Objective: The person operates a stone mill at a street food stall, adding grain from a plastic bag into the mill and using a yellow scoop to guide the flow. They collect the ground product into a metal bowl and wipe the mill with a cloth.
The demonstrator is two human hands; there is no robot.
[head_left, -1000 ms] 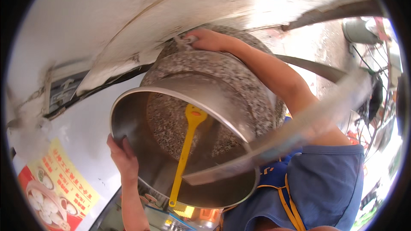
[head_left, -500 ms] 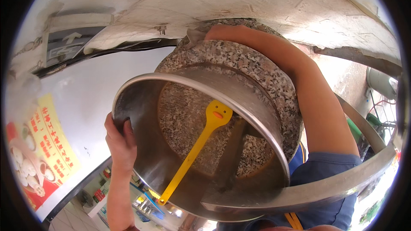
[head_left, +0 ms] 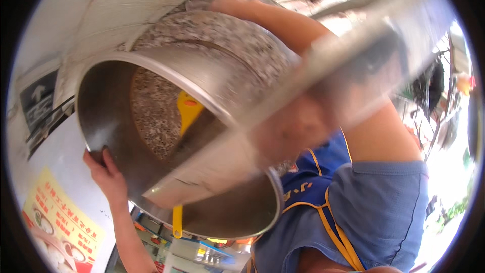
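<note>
A large stainless-steel bowl point(head_left: 103, 106) is tipped so that its mouth faces me, with speckled granite point(head_left: 212, 28) around its outside and at its bottom. My left hand point(head_left: 108, 177) grips the rim at the left, thumb inside. Around the far side of the stone reaches my right arm; my right hand point(head_left: 227, 5) rests on its top edge, beside something pale and soft-looking, its fingers mostly hidden. Inside the bowl lies a yellow spatula point(head_left: 189, 108) with an orange beak on its head. A flat metal bar point(head_left: 202, 174), partly blurred, crosses the mouth and hides the spatula's middle.
A pale wall curves above the stone. At lower left hangs a white panel with a red and yellow food poster point(head_left: 63, 222); above it is a dark arrow sign point(head_left: 40, 93). Shelves with goods point(head_left: 202, 253) show below the bowl. A blue apron point(head_left: 310, 172) is near the bar.
The view has shifted, and the bowl, stone and both hands appear farther left. The metal bar has swung up across the bowl's mouth and over the spatula. My left hand keeps its grip.
</note>
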